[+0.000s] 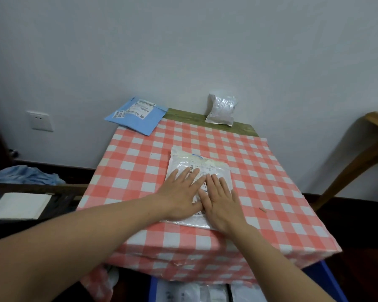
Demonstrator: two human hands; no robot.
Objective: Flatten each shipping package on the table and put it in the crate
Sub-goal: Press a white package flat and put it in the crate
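A white plastic shipping package (pixel 190 160) with a printed label lies flat in the middle of the red-and-white checked table (pixel 271 182). My left hand (pixel 180 192) and my right hand (pixel 220 199) lie side by side on it, palms down, fingers straight and pressing. A blue mailer (pixel 135 115) with a white label lies at the table's far left corner, hanging over the edge. A puffy silver package (pixel 222 111) leans against the wall at the back. The blue crate (pixel 327 277) stands under the table's near edge with white packages (pixel 183 293) inside.
A small pink scrap (pixel 263 209) lies on the cloth to the right. A wooden chair (pixel 42 188) with a white pad and blue cloth stands at the left. Another wooden piece of furniture (pixel 371 131) juts in at the right. The wall is close behind.
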